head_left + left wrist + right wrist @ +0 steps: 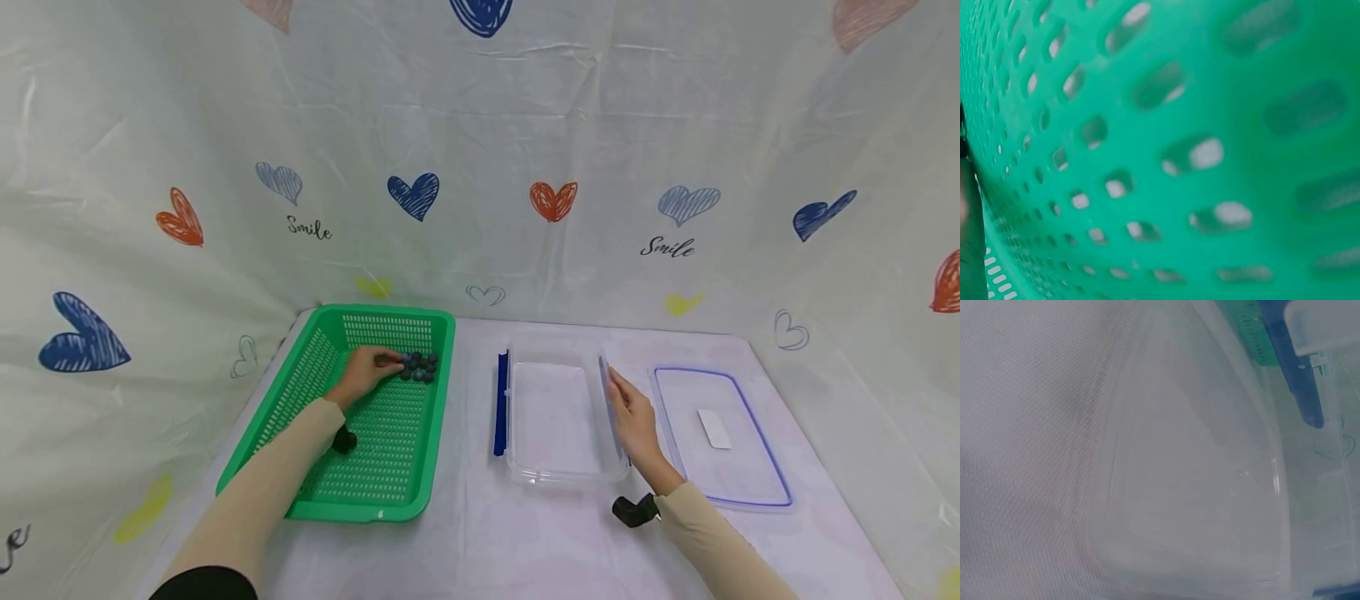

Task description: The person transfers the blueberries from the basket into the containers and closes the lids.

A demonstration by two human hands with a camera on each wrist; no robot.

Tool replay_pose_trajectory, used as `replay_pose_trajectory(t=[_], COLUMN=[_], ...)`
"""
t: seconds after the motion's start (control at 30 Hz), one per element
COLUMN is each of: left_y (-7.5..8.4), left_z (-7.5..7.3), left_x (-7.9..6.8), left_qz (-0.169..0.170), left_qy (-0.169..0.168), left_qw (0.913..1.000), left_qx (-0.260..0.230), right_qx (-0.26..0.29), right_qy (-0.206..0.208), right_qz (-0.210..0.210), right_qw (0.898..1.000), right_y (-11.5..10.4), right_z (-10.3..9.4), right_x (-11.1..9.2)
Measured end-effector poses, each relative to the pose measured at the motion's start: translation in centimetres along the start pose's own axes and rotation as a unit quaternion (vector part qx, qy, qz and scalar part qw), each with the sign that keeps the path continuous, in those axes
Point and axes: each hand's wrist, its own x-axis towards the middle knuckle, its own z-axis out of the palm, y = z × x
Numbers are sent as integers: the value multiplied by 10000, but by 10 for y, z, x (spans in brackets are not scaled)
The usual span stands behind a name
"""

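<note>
In the head view my left hand [363,373] is inside a green plastic basket [441,417]. Its thumb and fingertips come together on a blueberry at the left edge of a cluster of dark blueberries [420,367] by the basket's right wall. Perforated green wall [1135,150] fills the left wrist view, so the fingertips are hidden there. My right hand [636,421] holds the right side of a clear plastic box [566,477] by its raised blue locking flap. The box stands without its lid, and its clear wall [1191,487] fills much of the right wrist view.
A clear lid with a blue seal [750,503] lies to the right of the box, a white label [714,428] on it. Another blue locking flap [501,408] sticks out on the box's left. A heart-printed curtain [480,150] hangs behind the table.
</note>
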Motion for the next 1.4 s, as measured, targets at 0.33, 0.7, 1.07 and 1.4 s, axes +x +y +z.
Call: replay_pose_trajectory(t=[0.33,0.7,1.07,1.4], left_y=[-1,3,15,32], left_z=[-8,-25,-40,-54], left_x=[2,2,-2,-3], left_qz=[166,27,194,88], left_qy=[-58,-65,-88,-206], left_qw=[9998,9999,9997,9996], left_qx=[1,74,120,168], right_qx=[-52,-104,7,1], right_qy=[-2,18,-55,-82], right_qz=[21,39,72,105], right_qw=[10000,9999,10000,9999], right_y=[-1,-4,-3,-1], right_z=[0,-1,0,0], right_x=[1,1,0,0])
